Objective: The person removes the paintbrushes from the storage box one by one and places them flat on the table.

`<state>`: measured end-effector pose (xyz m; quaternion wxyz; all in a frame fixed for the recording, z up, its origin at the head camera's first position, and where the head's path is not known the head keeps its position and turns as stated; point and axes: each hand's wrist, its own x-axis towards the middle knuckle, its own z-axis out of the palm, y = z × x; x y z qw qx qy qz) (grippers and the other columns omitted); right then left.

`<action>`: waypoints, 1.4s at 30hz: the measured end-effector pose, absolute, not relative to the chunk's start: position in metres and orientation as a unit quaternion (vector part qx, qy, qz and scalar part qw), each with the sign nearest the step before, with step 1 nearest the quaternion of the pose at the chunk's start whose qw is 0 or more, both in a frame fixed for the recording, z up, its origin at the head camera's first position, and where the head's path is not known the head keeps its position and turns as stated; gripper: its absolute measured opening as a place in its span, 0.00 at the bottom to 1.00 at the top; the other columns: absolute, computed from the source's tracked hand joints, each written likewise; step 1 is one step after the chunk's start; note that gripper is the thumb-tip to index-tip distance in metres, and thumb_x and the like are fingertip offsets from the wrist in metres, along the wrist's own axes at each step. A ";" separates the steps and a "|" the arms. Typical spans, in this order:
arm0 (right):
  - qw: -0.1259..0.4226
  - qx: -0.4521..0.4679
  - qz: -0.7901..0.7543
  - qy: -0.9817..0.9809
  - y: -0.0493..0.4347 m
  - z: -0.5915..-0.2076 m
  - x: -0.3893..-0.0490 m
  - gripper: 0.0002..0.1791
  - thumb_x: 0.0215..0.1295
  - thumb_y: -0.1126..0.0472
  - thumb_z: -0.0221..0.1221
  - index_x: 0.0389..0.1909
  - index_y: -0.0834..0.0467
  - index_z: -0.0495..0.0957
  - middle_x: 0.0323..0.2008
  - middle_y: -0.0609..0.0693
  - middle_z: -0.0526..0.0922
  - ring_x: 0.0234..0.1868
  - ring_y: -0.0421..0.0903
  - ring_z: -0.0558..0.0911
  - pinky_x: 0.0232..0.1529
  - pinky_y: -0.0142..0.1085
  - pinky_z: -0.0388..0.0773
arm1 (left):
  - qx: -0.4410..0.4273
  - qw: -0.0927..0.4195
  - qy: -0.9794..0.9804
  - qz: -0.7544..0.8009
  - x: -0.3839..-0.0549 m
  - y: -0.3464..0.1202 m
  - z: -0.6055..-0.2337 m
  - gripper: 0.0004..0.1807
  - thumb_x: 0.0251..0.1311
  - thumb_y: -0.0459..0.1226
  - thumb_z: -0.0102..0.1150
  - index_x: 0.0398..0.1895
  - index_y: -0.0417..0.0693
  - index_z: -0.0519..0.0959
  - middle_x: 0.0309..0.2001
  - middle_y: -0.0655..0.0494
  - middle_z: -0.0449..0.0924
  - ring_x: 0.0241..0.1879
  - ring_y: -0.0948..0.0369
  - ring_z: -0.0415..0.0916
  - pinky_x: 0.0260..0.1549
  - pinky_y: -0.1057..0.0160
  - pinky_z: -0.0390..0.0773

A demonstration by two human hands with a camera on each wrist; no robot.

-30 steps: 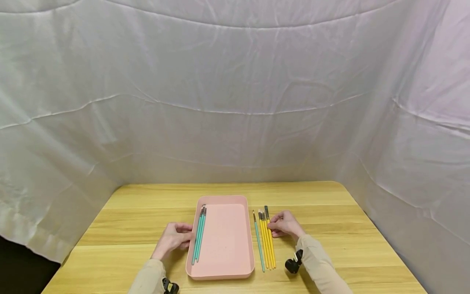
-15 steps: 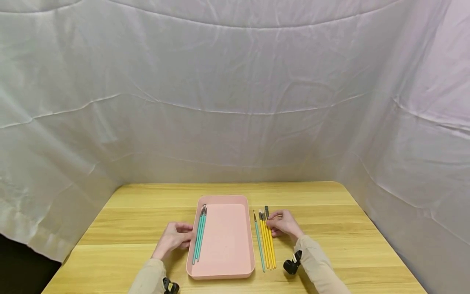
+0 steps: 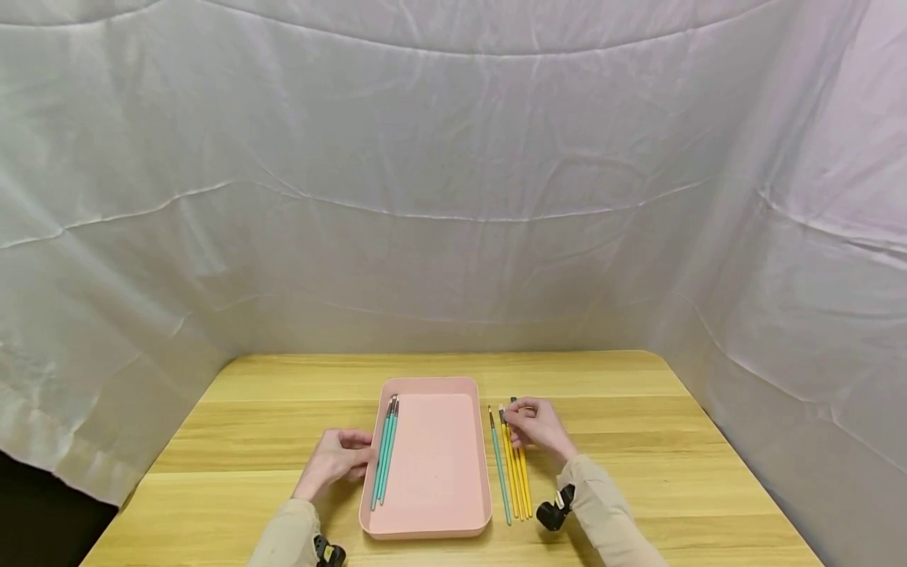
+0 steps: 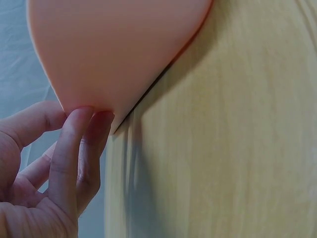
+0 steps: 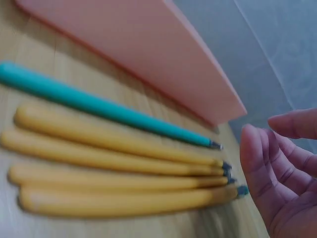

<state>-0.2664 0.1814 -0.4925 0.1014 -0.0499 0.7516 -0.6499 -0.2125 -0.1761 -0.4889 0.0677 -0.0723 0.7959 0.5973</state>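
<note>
A pink tray (image 3: 439,465) lies on the table, with three teal-handled paintbrushes (image 3: 385,453) along its inner left side. My left hand (image 3: 338,457) pinches the tray's left rim; in the left wrist view, fingers (image 4: 74,144) meet the wall at its edge. Right of the tray lie a teal paintbrush (image 3: 499,468) and several yellow paintbrushes (image 3: 516,480), roughly parallel. Over the bristle ends of the yellow ones hovers my right hand (image 3: 540,425), hiding some tips. Its thumb and fingers stand apart in the right wrist view, with nothing between them.
A wooden table (image 3: 673,472) extends on both sides of the tray. Grey cloth (image 3: 453,268) hangs behind it and along the sides. A black wrist camera (image 3: 555,510) sits at the right sleeve, close to the yellow handles.
My right hand has shifted up and left, from the right edge of the yellow paintbrushes to over their tips. The left hand, tray and paintbrushes have hardly moved.
</note>
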 end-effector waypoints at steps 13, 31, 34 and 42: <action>0.129 -0.094 -0.659 0.735 0.150 -0.478 -0.259 0.17 0.72 0.67 0.55 0.51 0.79 0.70 0.20 0.49 0.81 0.19 0.39 0.81 0.25 0.32 0.85 | -0.077 0.065 0.795 0.598 -0.211 -0.175 -0.486 0.18 0.52 0.25 0.68 0.47 0.26 0.80 0.37 0.42 0.85 0.27 0.61 0.81 0.26 0.63 0.86; 0.149 -0.115 -0.681 0.708 0.110 -0.461 -0.259 0.14 0.69 0.69 0.58 0.50 0.74 0.74 0.26 0.52 0.83 0.25 0.41 0.85 0.34 0.37 0.89 | -0.049 0.077 0.795 0.599 -0.209 -0.178 -0.487 0.20 0.55 0.26 0.67 0.51 0.23 0.78 0.38 0.40 0.85 0.29 0.62 0.82 0.28 0.65 0.86; 0.155 -0.121 -0.688 0.698 0.102 -0.461 -0.259 0.15 0.68 0.69 0.58 0.51 0.75 0.74 0.27 0.52 0.83 0.25 0.41 0.85 0.35 0.37 0.89 | -0.048 0.078 0.796 0.599 -0.209 -0.178 -0.486 0.20 0.55 0.26 0.67 0.51 0.24 0.78 0.38 0.41 0.85 0.29 0.62 0.82 0.28 0.66 0.86; 0.168 -0.099 -0.701 0.686 0.082 -0.465 -0.263 0.20 0.66 0.71 0.58 0.55 0.77 0.70 0.34 0.66 0.86 0.27 0.41 0.86 0.37 0.37 0.89 | -0.056 0.076 0.800 0.593 -0.210 -0.177 -0.486 0.20 0.54 0.26 0.67 0.50 0.25 0.79 0.39 0.41 0.84 0.29 0.61 0.82 0.28 0.66 0.86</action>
